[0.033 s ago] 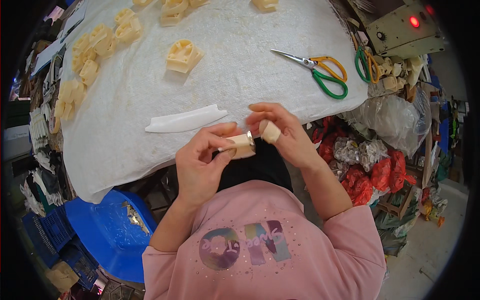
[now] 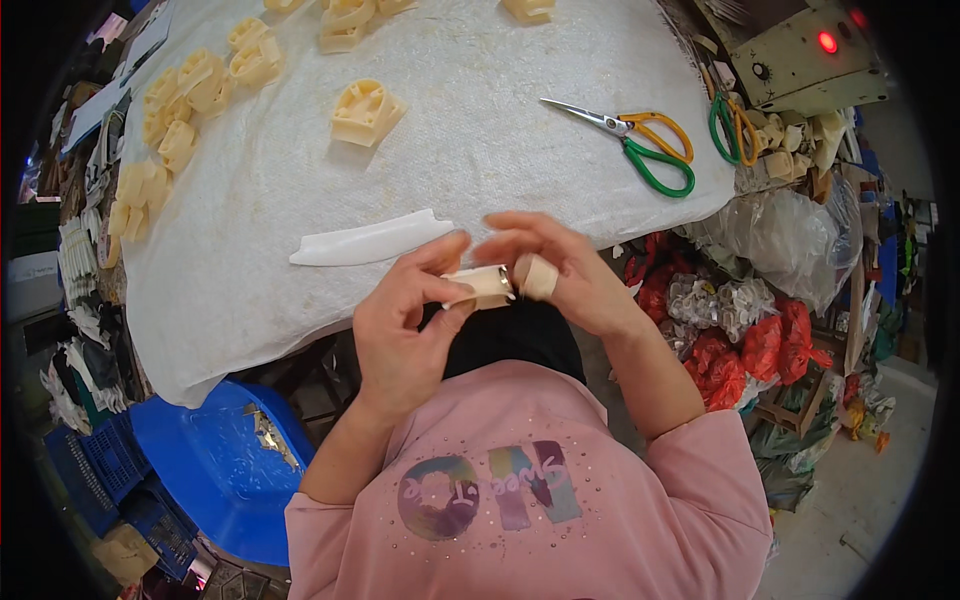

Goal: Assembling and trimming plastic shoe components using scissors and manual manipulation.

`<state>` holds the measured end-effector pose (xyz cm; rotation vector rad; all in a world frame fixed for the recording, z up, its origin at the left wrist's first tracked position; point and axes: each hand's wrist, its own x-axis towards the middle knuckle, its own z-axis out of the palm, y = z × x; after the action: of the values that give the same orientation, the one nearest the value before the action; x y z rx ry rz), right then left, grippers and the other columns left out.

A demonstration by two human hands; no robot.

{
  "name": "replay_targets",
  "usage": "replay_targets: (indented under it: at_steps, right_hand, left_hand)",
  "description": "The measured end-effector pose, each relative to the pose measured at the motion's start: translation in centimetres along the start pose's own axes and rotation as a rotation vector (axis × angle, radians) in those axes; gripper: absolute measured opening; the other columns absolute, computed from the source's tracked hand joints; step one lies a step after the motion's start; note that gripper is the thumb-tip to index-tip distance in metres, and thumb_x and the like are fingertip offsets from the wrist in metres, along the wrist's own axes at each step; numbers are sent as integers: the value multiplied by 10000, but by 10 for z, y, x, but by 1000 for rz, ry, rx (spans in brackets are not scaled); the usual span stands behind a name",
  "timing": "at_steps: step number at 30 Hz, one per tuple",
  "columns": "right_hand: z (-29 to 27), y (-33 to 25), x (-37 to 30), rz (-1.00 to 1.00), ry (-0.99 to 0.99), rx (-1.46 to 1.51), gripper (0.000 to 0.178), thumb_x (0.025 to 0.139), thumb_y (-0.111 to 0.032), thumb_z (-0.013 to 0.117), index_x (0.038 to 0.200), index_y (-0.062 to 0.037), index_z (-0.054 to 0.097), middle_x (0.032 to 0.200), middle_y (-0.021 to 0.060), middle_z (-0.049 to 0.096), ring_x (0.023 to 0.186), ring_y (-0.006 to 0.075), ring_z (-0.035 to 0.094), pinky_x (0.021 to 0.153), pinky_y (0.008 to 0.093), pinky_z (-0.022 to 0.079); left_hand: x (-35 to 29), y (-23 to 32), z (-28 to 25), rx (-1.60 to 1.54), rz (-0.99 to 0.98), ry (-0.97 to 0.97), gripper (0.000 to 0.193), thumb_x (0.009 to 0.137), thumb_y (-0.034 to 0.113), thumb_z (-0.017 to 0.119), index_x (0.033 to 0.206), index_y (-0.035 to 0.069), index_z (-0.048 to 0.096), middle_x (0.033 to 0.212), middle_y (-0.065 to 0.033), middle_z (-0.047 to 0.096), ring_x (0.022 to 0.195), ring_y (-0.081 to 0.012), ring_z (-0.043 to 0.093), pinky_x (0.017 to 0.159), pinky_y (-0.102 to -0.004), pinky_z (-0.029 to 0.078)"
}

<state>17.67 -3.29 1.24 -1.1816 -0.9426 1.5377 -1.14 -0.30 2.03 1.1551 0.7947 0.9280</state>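
Observation:
My left hand (image 2: 402, 325) pinches a small cream-coloured piece (image 2: 480, 287) between thumb and fingers. A shiny metallic edge shows at the piece's right end. Beside that end is my right hand (image 2: 570, 270), its fingers bent, blurred and apart from the thumb. A beige wrap (image 2: 540, 277) covers the right thumb, close to the shiny end; whether they touch I cannot tell. Just beyond my left hand, a curved white strip (image 2: 370, 240) lies on the white-covered table (image 2: 480, 160). Farther off stands a hollow cream plastic piece (image 2: 366, 113).
Scissors with green and yellow handles (image 2: 640, 140) lie at the table's right. Several cream pieces (image 2: 204, 82) cluster along the far left. A blue plastic chair (image 2: 220, 480) stands at lower left, red plastic bags (image 2: 770, 350) at right. A metal box with a red light (image 2: 810, 65) sits far right.
My right fingers have shifted slightly left, and the wrapped thumb a little down. The cream piece has turned slightly in my left hand.

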Motion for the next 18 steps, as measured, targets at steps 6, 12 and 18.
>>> replay_targets:
  at_steps: [6,12,18]
  right_hand:
    - [-1,-15,4,-10,-171,85,705,716,-135,767,1318,-30,416,1137,123,588,1080,188,557,899,321,453]
    - [-2,-13,11,-605,-75,-464,736,642,-71,757,1306,-45,438,1197,99,577,1023,272,563,914,330,448]
    - [16,-6,12,-623,-90,-515,730,646,-87,764,1305,-62,452,1199,107,585,1057,269,521,884,356,439]
  left_hand:
    - [9,-3,-11,516,656,-132,124,786,25,675,906,15,646,1232,-257,517,1155,-374,521,964,-385,425]
    - [11,-18,-21,-2,121,-198,884,885,558,459,1459,4,78,1367,-192,381,1292,-279,360,1032,-432,329]
    - [12,-7,7,-600,-244,-196,702,891,396,494,1425,77,168,1117,-178,517,910,-256,596,744,-353,520]
